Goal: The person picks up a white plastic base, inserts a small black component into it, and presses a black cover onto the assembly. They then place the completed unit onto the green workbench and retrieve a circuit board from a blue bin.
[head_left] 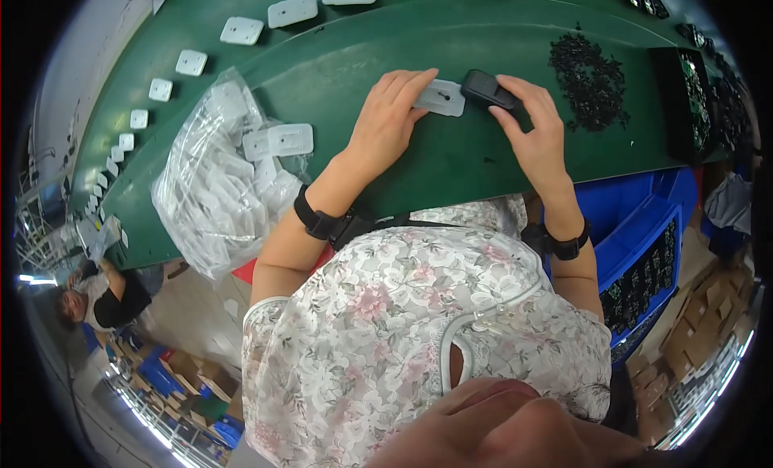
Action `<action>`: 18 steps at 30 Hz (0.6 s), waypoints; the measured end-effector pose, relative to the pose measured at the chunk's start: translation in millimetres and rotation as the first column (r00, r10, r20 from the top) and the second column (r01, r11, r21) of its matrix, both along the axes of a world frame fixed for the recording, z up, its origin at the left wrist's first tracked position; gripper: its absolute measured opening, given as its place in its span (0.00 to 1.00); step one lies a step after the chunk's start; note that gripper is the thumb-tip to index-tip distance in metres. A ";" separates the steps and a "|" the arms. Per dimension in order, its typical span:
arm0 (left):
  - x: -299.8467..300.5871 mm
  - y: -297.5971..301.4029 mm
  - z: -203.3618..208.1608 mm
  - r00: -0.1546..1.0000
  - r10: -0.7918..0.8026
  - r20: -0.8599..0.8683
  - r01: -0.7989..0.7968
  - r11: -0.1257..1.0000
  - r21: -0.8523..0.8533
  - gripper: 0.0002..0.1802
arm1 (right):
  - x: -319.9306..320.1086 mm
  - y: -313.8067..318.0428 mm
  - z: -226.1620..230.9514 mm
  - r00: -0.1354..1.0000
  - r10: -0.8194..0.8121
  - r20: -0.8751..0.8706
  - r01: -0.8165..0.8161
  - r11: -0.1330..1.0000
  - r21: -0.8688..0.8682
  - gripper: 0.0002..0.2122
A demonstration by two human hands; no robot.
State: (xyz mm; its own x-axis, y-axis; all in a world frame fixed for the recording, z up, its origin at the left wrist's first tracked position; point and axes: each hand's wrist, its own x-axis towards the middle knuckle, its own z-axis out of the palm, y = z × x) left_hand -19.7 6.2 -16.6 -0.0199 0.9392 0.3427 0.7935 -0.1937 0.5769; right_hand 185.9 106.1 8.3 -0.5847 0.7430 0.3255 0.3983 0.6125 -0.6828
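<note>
Around a black device (481,88) curls the bent right hand (538,128).

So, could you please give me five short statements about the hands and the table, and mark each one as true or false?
1. The left hand holds a white plate. True.
2. The right hand holds a metal spoon. False: it holds a black casing.
3. The clear plastic bag lies left of both hands. True.
4. The pile of small black parts lies left of the plastic bag. False: the pile lies to the right of it, beyond the right hand.
5. The table has a green top. True.
</note>
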 end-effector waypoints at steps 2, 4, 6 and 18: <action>-0.7 -7.0 -2.4 0.973 0.081 0.214 -0.082 0.997 -0.004 0.28 | -13.8 -8.6 3.7 0.998 0.055 -0.028 -0.055 0.998 -0.029 0.17; -3.0 -11.9 -4.1 0.961 0.113 0.251 -0.114 0.993 -0.011 0.27 | -25.6 -13.1 2.8 0.990 0.133 -0.056 -0.132 0.991 0.018 0.16; -6.1 -16.9 -3.9 0.947 0.149 0.284 -0.149 0.989 -0.023 0.26 | -35.1 -14.9 0.4 0.983 0.174 -0.057 -0.172 0.985 0.034 0.16; -6.2 -22.7 -5.2 0.999 0.050 0.015 -0.050 0.999 -0.002 0.31 | -44.1 -15.7 -6.6 0.965 0.234 0.118 -0.250 0.957 0.148 0.18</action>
State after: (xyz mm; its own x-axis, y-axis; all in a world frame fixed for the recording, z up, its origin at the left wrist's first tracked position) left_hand -25.9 -16.6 -21.8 -0.0718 0.9376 0.3403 0.7934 -0.1531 0.5891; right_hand 141.8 90.4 1.7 -0.7757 0.5180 0.3605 0.2842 0.7968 -0.5332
